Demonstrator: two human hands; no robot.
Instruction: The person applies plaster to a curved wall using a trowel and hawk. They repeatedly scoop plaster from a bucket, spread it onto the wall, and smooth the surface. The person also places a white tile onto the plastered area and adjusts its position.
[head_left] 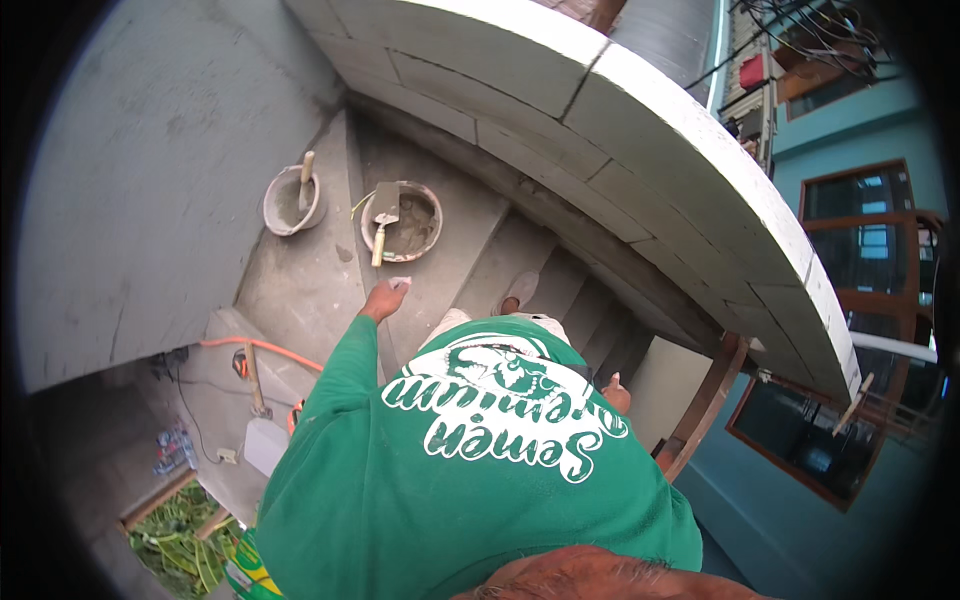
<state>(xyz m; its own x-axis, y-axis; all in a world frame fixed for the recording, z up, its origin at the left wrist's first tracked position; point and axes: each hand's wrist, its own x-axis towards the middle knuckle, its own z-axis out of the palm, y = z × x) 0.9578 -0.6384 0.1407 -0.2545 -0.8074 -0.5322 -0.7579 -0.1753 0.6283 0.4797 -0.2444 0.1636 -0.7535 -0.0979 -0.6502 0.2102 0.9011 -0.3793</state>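
The left hand reaches out ahead at the end of a green sleeve, on the near side of a round bucket and apart from it. Its fingers are bent and drawn together, with only a small gap, if any, between thumb and fingertips. Something small and pale shows at the fingertips; whether it is a held scrap or just the fingertips themselves, I cannot tell.

The right hand is low at the right side of the green shirt, partly hidden by it. One finger or the thumb points away to the far side; how far open the rest are, and whether they hold anything, I cannot tell.

The round bucket holds grey mortar. A trowel lies across the left part of its rim, its wooden handle pointing to the near side, close to the left hand but not touching it. Farther left stands a second bucket, with a wooden-handled tool leaning in it, handle up.

Both buckets stand on a concrete floor between a grey wall on the left and a curved block wall. Steps run off to the right.
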